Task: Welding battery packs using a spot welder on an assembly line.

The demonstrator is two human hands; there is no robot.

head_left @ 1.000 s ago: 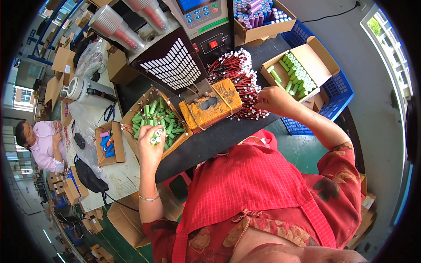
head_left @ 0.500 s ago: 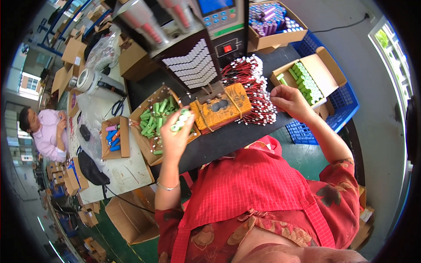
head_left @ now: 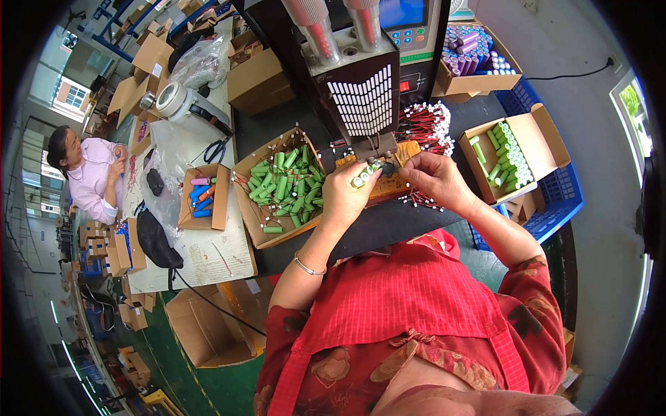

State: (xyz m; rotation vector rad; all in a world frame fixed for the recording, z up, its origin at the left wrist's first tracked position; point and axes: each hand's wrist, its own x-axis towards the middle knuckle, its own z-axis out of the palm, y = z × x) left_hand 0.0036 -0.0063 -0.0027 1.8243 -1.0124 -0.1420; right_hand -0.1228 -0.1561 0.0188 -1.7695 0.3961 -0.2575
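1. Since the earlier frame the left hand has swung right from over the box of loose cells to the orange block, and the right hand has come in left from the wire heap, so the two now meet under the machine head.
2. The black machine stands at the far middle of the dark bench, its white-slotted front panel facing the person.
3. Left of the hands, an open cardboard box holds a loose pile of green cells.
4. At the right, another cardboard box holds green cells stood in rows; a far box holds purple ones.
5. A heap of red and black wire leads lies just right of the machine.
6. The orange block sits under the machine head, mostly covered by both hands.
7. The left hand is clenched around a small bundle of green cells (white ends showing), held at the block.
8. The right hand pinches something small beside those cells; what it grips is too small to tell.
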